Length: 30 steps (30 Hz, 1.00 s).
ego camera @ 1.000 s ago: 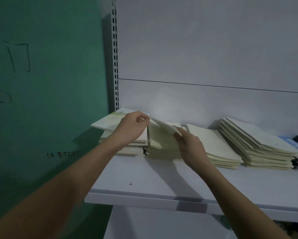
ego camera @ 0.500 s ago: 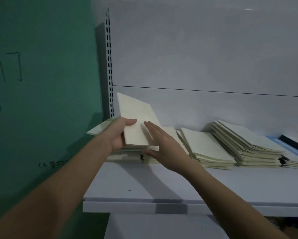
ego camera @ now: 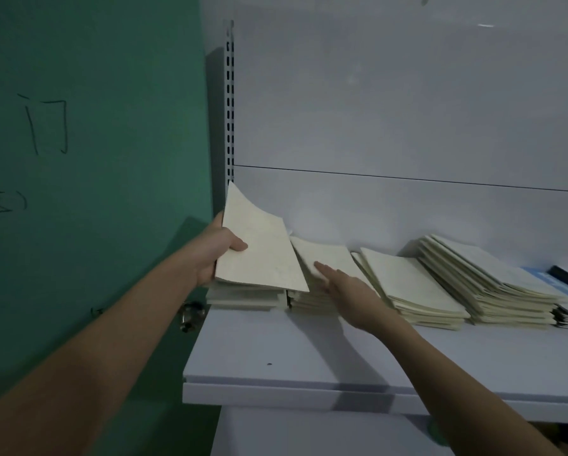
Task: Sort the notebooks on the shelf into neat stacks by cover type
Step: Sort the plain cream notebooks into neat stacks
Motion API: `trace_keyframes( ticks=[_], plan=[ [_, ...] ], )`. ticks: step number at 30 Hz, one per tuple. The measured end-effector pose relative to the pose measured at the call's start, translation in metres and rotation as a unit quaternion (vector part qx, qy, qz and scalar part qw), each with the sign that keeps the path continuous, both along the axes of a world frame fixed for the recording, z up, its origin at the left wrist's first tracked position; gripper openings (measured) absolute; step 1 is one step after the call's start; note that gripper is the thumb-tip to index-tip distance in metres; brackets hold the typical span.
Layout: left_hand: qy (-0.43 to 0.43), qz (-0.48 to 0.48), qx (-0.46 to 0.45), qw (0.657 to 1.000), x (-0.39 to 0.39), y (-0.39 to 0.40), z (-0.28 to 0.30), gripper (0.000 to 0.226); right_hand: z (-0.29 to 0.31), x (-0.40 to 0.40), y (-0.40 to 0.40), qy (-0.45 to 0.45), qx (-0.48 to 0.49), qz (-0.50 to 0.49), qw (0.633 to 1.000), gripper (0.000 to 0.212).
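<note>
My left hand (ego camera: 215, 255) pinches a cream notebook (ego camera: 259, 248) by its left edge, tilted above the leftmost stack (ego camera: 246, 296), where it bows, seemingly light and floppy, while my right hand (ego camera: 348, 287) rests open-fingered on the stack just right of it (ego camera: 312, 299).

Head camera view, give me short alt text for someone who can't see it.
A person's left hand holds a cream notebook tilted up over the leftmost stack on a white shelf, while the open right hand rests on the next stack.
</note>
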<state>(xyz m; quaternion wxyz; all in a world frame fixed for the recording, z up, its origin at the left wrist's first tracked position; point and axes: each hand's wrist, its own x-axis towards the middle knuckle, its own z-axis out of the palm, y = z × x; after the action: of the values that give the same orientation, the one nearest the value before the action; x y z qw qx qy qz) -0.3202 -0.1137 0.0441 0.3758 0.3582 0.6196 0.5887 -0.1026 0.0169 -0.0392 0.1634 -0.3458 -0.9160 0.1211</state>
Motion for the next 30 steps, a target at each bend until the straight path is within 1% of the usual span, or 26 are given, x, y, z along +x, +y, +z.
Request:
trace_keyframes(
  ticks=[2,3,5,8,9,10,12,14,15,17,18,20,21,22,23,24,26,27,28,29,30],
  plan=[
    [-0.012,-0.001,0.019,1.0,-0.004,0.0,0.0,0.068,0.008,0.0,0.003,0.151,-0.055,-0.04,0.986,0.036],
    [-0.019,-0.005,0.025,1.0,-0.006,-0.001,0.0,0.068,0.013,0.0,0.004,0.223,-0.075,-0.063,0.97,0.033],
    [-0.035,-0.019,0.031,0.999,-0.008,-0.001,0.0,0.067,0.023,-0.002,0.002,0.34,-0.098,-0.096,0.93,0.034],
    [-0.05,-0.043,0.031,0.997,-0.003,0.003,-0.004,0.067,0.035,-0.011,-0.01,0.463,-0.093,-0.124,0.873,0.029],
    [-0.052,-0.046,0.032,0.997,0.0,0.005,-0.005,0.067,0.039,-0.015,-0.018,0.487,-0.077,-0.124,0.861,0.027],
    [-0.054,-0.045,0.035,0.997,0.005,0.008,-0.007,0.065,0.041,-0.02,-0.026,0.498,-0.056,-0.117,0.858,0.026],
    [-0.061,-0.038,0.045,0.996,0.014,0.013,-0.01,0.057,0.045,-0.03,-0.045,0.475,0.001,-0.09,0.875,0.03],
    [-0.076,-0.029,0.052,0.995,0.021,0.018,-0.011,0.04,0.045,-0.039,-0.063,0.413,0.053,-0.065,0.907,0.034],
    [-0.088,-0.029,0.051,0.994,0.024,0.019,-0.01,0.036,0.042,-0.043,-0.07,0.373,0.083,-0.052,0.923,0.035],
    [-0.132,-0.037,0.05,0.989,0.026,0.023,-0.008,0.044,0.035,-0.051,-0.08,0.294,0.144,-0.006,0.945,0.039],
    [-0.152,-0.042,0.053,0.986,0.025,0.025,-0.007,0.044,0.031,-0.054,-0.082,0.26,0.156,0.018,0.953,0.041],
    [-0.16,-0.044,0.06,0.984,0.02,0.026,-0.008,0.037,0.028,-0.055,-0.084,0.212,0.119,0.051,0.969,0.045],
    [-0.154,-0.042,0.061,0.985,0.017,0.026,-0.009,0.039,0.029,-0.054,-0.083,0.19,0.088,0.063,0.976,0.048],
    [-0.144,-0.037,0.063,0.987,0.013,0.026,-0.01,0.044,0.03,-0.05,-0.081,0.181,0.057,0.072,0.979,0.049],
    [-0.136,-0.031,0.065,0.988,0.009,0.026,-0.012,0.048,0.03,-0.045,-0.079,0.198,0.025,0.074,0.977,0.049],
    [-0.131,-0.025,0.068,0.989,0.004,0.026,-0.013,0.051,0.029,-0.04,-0.074,0.242,-0.007,0.058,0.968,0.046],
    [-0.138,-0.023,0.078,0.987,-0.004,0.025,-0.015,0.052,0.023,-0.03,-0.061,0.342,-0.028,-0.025,0.939,0.041],
    [-0.143,-0.022,0.083,0.986,-0.007,0.024,-0.015,0.051,0.019,-0.026,-0.053,0.349,-0.019,-0.075,0.934,0.039],
    [-0.146,-0.021,0.087,0.985,-0.01,0.023,-0.016,0.049,0.015,-0.022,-0.045,0.33,-0.015,-0.116,0.937,0.037],
    [-0.149,-0.017,0.091,0.985,-0.012,0.022,-0.016,0.048,0.011,-0.018,-0.037,0.285,-0.011,-0.138,0.949,0.036],
    [-0.154,-0.014,0.094,0.984,-0.013,0.021,-0.017,0.048,0.007,-0.015,-0.03,0.22,-0.002,-0.143,0.965,0.039]
  ],
)
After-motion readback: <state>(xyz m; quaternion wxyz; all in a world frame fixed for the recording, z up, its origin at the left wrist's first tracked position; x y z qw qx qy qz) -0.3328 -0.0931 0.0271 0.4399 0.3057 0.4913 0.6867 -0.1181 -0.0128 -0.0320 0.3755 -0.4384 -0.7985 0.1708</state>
